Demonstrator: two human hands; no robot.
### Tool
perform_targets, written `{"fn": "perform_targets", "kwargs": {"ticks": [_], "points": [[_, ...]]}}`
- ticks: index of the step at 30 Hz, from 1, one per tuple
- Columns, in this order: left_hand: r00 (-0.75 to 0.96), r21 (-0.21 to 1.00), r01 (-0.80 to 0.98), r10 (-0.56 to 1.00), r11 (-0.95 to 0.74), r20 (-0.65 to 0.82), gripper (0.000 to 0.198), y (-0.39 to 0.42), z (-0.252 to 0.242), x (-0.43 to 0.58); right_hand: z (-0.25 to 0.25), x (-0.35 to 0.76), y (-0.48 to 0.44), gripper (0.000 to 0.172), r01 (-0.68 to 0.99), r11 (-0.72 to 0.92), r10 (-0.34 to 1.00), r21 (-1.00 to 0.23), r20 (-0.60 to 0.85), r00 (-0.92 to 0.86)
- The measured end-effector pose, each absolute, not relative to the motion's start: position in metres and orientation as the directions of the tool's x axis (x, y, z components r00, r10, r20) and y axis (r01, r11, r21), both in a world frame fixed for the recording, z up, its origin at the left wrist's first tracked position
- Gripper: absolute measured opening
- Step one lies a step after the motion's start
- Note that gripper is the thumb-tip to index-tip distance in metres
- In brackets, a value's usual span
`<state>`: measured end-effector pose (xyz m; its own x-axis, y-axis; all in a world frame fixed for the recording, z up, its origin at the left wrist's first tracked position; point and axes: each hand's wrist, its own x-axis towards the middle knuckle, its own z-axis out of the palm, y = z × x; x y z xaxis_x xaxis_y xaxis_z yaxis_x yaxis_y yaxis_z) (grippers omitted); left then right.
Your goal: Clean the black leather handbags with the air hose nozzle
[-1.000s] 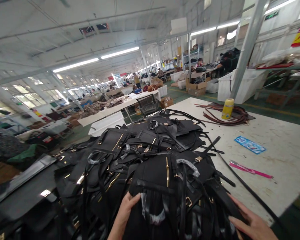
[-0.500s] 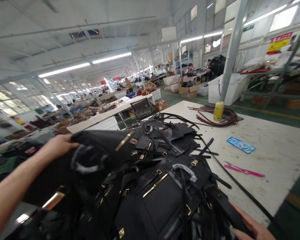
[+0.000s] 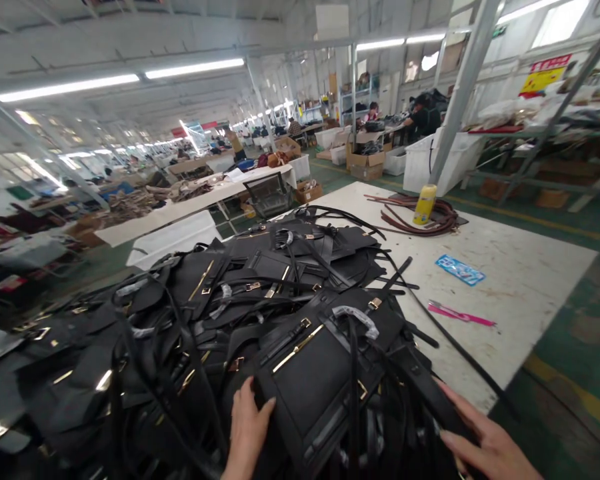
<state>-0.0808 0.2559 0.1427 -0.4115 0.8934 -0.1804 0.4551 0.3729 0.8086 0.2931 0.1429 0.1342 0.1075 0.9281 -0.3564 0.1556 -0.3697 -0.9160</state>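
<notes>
Left hand (image 3: 247, 423) has come down from the raised spot where, half a second ago, it held a black bag off to the left; that bag is out of its fingers. Zip-front black bag (image 3: 325, 383) serves as landmark: lies on the near end of a heap, gold zipper (image 3: 298, 348) running aslant across its upper part. Left hand now at this bag's left edge, thumb spread well apart from the fingers; whether they pinch the edge, cannot tell. Right hand (image 3: 485, 440), right of the bag, half curled, thumb and fingers on either side of a wide black strap (image 3: 437, 393), hold unchanged. Just beside the bag's upper right: plastic-wrapped handle (image 3: 365, 320), with a gold buckle (image 3: 375, 303) near it. Other black bags (image 3: 187, 280) with gold fittings pile up left of it and beyond. Past the bag to the right, on the white table (image 3: 530, 260): slim pink implement (image 3: 480, 321), type unclear; blue-and-white card (image 3: 460, 269) farther out; yellow bottle (image 3: 425, 205) farther still, upright, at coiled brown straps (image 3: 445, 223). Beyond the bag, leftward: white bin (image 3: 175, 240), then a mesh-backed chair (image 3: 270, 197).
</notes>
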Motion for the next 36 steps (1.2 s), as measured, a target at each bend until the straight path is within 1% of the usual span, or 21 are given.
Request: {"fn": "perform_targets", "kwargs": {"ticks": [1,3,5,8,10,11,13,16,18,21,23,25,27,29,31,34,36], "points": [[-0.459,0.845,0.360,0.863,0.396,-0.209,0.061,0.234,0.124,-0.078,0.140,0.290,0.144,0.069,0.149,-0.389,0.921,-0.909,-0.386,0.045],[-0.503,0.890,0.137,0.805,0.435,-0.316,0.066,0.199,0.099,-0.074,0.154,0.281,0.149,0.073,0.131,-0.415,0.897,-0.900,-0.429,-0.108],[-0.462,0.878,-0.052,0.768,0.476,-0.444,0.063,0.178,0.090,-0.067,0.170,0.266,0.155,0.074,0.112,-0.434,0.848,-0.894,-0.448,-0.283],[-0.341,0.839,-0.177,0.767,0.515,-0.543,0.048,0.167,0.093,-0.055,0.190,0.239,0.166,0.072,0.139,-0.449,0.708,-0.882,-0.447,-0.548],[-0.283,0.829,-0.216,0.780,0.516,-0.559,0.038,0.168,0.096,-0.049,0.197,0.220,0.172,0.065,0.221,-0.414,0.609,-0.883,-0.450,-0.653],[-0.265,0.825,-0.230,0.783,0.516,-0.563,0.034,0.168,0.097,-0.047,0.197,0.210,0.173,0.062,0.271,-0.381,0.582,-0.884,-0.457,-0.672],[-0.249,0.820,-0.253,0.784,0.514,-0.569,0.029,0.168,0.098,-0.046,0.194,0.191,0.175,0.056,0.348,-0.309,0.570,-0.885,-0.466,-0.677],[-0.217,0.802,-0.292,0.781,0.521,-0.586,0.026,0.166,0.097,-0.049,0.185,0.167,0.175,0.053,0.358,-0.257,0.590,-0.898,-0.439,-0.678],[-0.189,0.785,-0.320,0.776,0.530,-0.601,0.026,0.166,0.098,-0.051,0.181,0.159,0.175,0.057,0.313,-0.285,0.612,-0.906,-0.424,-0.668],[-0.135,0.744,-0.380,0.763,0.549,-0.632,0.030,0.167,0.104,-0.051,0.185,0.165,0.175,0.067,0.224,-0.371,0.653,-0.901,-0.425,-0.627],[-0.100,0.718,-0.410,0.754,0.563,-0.649,0.034,0.168,0.107,-0.049,0.189,0.177,0.173,0.068,0.201,-0.404,0.651,-0.892,-0.435,-0.622],[-0.085,0.699,-0.427,0.744,0.574,-0.663,0.036,0.170,0.109,-0.047,0.192,0.187,0.171,0.063,0.227,-0.399,0.632,-0.889,-0.446,-0.634],[-0.087,0.679,-0.448,0.728,0.582,-0.681,0.036,0.172,0.110,-0.046,0.191,0.189,0.168,0.054,0.263,-0.373,0.628,-0.890,-0.450,-0.634],[-0.085,0.654,-0.468,0.706,0.595,-0.703,0.037,0.174,0.111,-0.047,0.188,0.182,0.166,0.047,0.276,-0.342,0.659,-0.898,-0.439,-0.611],[-0.061,0.623,-0.481,0.685,0.617,-0.726,0.040,0.176,0.112,-0.047,0.184,0.171,0.165,0.044,0.271,-0.314,0.695,-0.910,-0.414,-0.587],[-0.029,0.592,-0.492,0.667,0.638,-0.744,0.045,0.178,0.110,-0.039,0.178,0.159,0.165,0.050,0.224,-0.285,0.763,-0.932,-0.362,-0.536],[-0.050,0.609,-0.474,0.671,0.636,-0.740,0.046,0.178,0.105,-0.030,0.175,0.161,0.165,0.062,0.153,-0.320,0.803,-0.935,-0.353,-0.481]]}}
